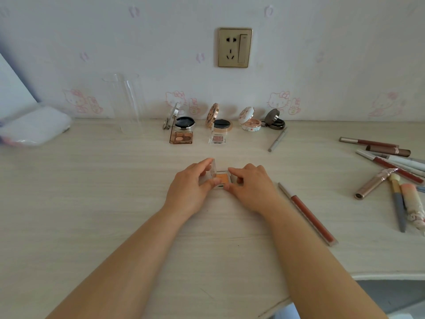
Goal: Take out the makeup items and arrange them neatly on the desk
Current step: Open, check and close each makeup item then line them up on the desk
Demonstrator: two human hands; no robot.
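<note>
Two hands at the middle of the pale wood-grain surface (92,203); left hand (190,189) pinches the raised clear lid, right hand (250,187) grips the base of one small square orange compact (222,177); four round compacts (250,122) stand open by the wall; two square palettes (181,137) before them; one red lip-gloss tube (308,214) lies right; clear glass cylinder (125,102) rear left.

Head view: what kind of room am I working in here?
Likely a home bedroom vanity desk: cartoon-cat wallpaper, a gold wall socket, and open compacts lined along the pale wooden desk.
</note>
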